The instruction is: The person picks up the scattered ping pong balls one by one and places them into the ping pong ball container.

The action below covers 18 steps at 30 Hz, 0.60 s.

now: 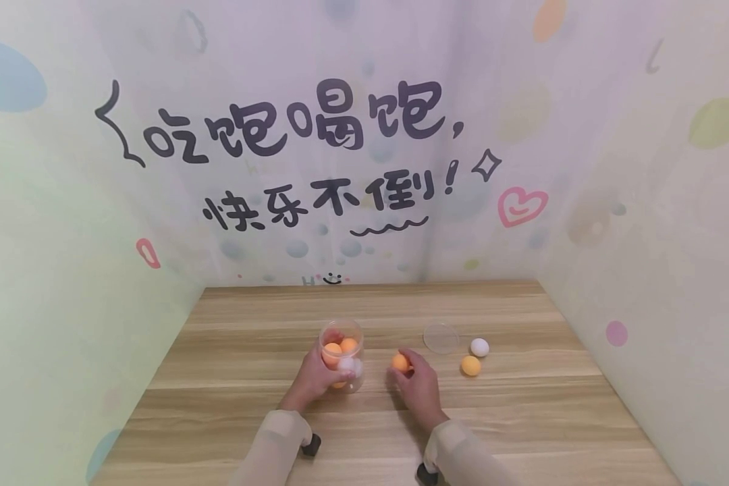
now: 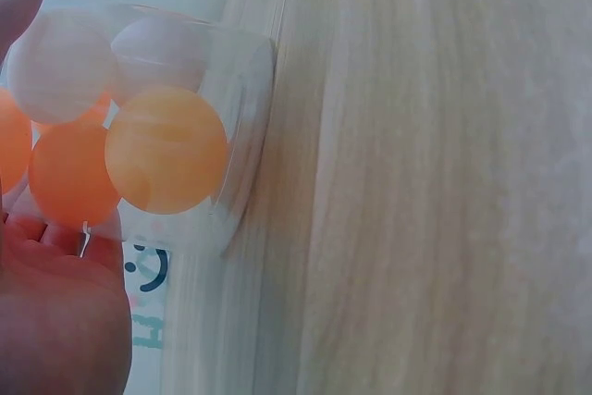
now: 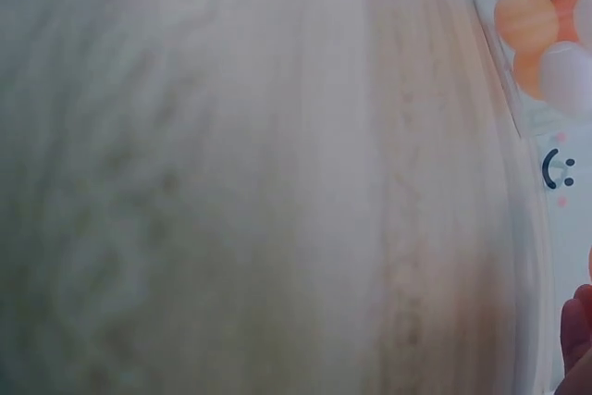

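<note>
My left hand (image 1: 313,378) grips a clear plastic jar (image 1: 355,378) around its left side, with the thumb on the near side. Several orange and white ping-pong balls fill the jar, among them an orange ball (image 2: 166,150) and a white ball (image 2: 60,67) in the left wrist view. To the right of the jar, my right hand (image 1: 421,390) pinches an orange ping-pong ball (image 1: 400,363) between thumb and fingers. Only the fingertips (image 3: 575,326) of that hand show at the edge of the right wrist view.
A clear round lid (image 1: 441,337) lies on the wooden table (image 1: 249,324) beyond the right hand. Farther right sit a loose white ball (image 1: 479,347) and a yellow-orange ball (image 1: 470,366). Patterned walls (image 1: 644,236) enclose the table at the back and sides.
</note>
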Available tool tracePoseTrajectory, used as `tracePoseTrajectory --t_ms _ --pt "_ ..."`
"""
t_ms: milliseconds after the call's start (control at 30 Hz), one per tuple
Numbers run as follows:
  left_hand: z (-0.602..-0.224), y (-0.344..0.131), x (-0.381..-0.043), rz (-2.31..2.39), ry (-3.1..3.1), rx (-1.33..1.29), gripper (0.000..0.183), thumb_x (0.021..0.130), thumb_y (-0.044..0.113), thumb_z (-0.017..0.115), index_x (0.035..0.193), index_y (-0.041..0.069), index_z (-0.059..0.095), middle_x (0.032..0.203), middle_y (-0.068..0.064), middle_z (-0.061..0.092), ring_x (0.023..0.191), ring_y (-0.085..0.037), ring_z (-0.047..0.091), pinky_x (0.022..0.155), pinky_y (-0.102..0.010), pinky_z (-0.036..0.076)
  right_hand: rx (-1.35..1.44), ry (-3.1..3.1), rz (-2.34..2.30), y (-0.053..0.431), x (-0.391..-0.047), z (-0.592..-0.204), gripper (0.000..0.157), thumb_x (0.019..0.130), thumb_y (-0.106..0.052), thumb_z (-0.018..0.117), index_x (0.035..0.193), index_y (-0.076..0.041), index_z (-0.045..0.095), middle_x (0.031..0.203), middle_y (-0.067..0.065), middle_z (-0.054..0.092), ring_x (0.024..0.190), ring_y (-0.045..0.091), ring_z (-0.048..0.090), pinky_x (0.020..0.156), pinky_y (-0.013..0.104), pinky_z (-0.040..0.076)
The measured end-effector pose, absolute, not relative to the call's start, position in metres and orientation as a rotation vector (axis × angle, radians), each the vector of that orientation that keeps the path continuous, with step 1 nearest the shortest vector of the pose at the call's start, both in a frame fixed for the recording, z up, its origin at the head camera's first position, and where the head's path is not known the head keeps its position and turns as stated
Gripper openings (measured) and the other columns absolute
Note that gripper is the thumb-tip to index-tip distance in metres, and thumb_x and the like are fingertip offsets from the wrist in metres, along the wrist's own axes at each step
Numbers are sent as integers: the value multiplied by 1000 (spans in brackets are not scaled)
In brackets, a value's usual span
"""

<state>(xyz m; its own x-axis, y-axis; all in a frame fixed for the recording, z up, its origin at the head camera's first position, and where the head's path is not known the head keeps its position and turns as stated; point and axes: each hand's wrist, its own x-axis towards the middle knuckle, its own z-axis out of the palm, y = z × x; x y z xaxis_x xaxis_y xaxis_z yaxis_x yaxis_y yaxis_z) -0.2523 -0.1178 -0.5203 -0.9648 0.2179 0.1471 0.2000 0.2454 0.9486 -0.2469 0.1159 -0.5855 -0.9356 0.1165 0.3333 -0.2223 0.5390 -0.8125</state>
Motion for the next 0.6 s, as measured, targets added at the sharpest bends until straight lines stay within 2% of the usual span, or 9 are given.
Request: tracePoseTrajectory --t_ms 167,367,600 --pt "-527 -119 -256 1872 2470 421 87 70 0 86 141 1 37 139 -17 48 121 -28 49 105 -44 40 83 -2417 1346 113 -246 -582 45 80 -18 82 120 -7 65 105 5 65 81 15 58 70 29 54" --pt "-554 -120 -270 1891 2491 405 91 67 3 88 142 9 38 139 -11 49 122 -27 49 105 -45 40 98 -2423 1295 110 -244 -579 44 80 -21 81 119 -9 66 105 4 65 86 15 57 72 31 53" --pt "-556 -121 -271 1867 2515 407 90 66 12 91 140 14 40 137 -4 50 121 -22 49 104 -41 41 139 -2394 1251 107 -244 -578 42 80 -28 81 115 -9 68 101 1 66 89 16 56 73 33 52"
